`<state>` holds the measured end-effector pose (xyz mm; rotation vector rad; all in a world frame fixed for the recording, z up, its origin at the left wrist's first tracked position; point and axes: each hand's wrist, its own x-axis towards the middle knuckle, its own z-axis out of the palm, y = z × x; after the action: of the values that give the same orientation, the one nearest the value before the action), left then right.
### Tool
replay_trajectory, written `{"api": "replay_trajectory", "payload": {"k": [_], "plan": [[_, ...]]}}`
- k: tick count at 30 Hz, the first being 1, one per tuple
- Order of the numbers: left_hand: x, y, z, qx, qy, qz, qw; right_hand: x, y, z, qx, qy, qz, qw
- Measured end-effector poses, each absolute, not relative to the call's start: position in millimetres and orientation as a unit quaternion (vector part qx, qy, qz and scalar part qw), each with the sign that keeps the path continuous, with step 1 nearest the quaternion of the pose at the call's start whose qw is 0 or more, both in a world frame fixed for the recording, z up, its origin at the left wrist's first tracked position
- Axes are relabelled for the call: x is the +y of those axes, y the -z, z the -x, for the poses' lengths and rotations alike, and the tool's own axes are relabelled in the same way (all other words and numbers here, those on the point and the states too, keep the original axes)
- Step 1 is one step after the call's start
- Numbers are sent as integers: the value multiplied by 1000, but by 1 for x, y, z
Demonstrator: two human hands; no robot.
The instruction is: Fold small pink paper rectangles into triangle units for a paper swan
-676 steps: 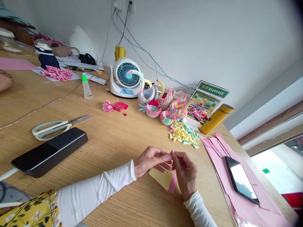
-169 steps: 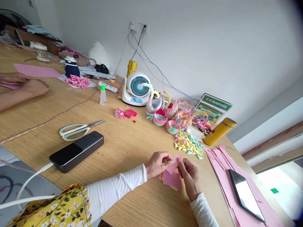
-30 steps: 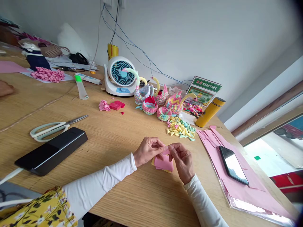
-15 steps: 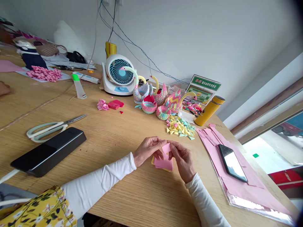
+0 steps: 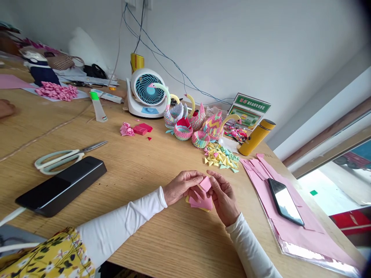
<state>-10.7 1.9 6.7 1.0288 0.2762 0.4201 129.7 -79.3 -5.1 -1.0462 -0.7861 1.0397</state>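
Between my two hands is a small pink piece of paper (image 5: 206, 184), held up above the table. My left hand (image 5: 183, 187) pinches its left edge with thumb and fingers. On the right edge, my right hand (image 5: 224, 197) grips it between thumb and forefinger. Right below lies a stack of pink and yellow paper slips (image 5: 202, 203), partly covered by my left fingers. Beyond my hands is a pile of folded yellow, green and pink paper triangles (image 5: 222, 156). Several paper swans and bowls (image 5: 213, 125) made from such pieces stand behind it.
At left lie scissors (image 5: 59, 161) and a black box-shaped device (image 5: 62, 186). A white fan (image 5: 147, 92) and a glue bottle (image 5: 98, 107) stand farther back. On the right are pink sheets (image 5: 301, 227), a phone (image 5: 285, 201) and a yellow flask (image 5: 257, 137). Another person's hand (image 5: 6, 108) shows at far left.
The pink paper has tilted and moved slightly down and to the right between my fingers. My right forefinger has lifted a little. The view has shifted slightly.
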Motion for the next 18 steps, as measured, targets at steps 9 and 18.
{"api": "replay_trajectory", "payload": {"k": [9,18], "plan": [[0,-3,10,126,-221,-544,799,-78,6,-127,-359,-457,481,656],[3,6,7,208,-326,-627,676,-84,-3,-128,-451,-325,568,607]]}}
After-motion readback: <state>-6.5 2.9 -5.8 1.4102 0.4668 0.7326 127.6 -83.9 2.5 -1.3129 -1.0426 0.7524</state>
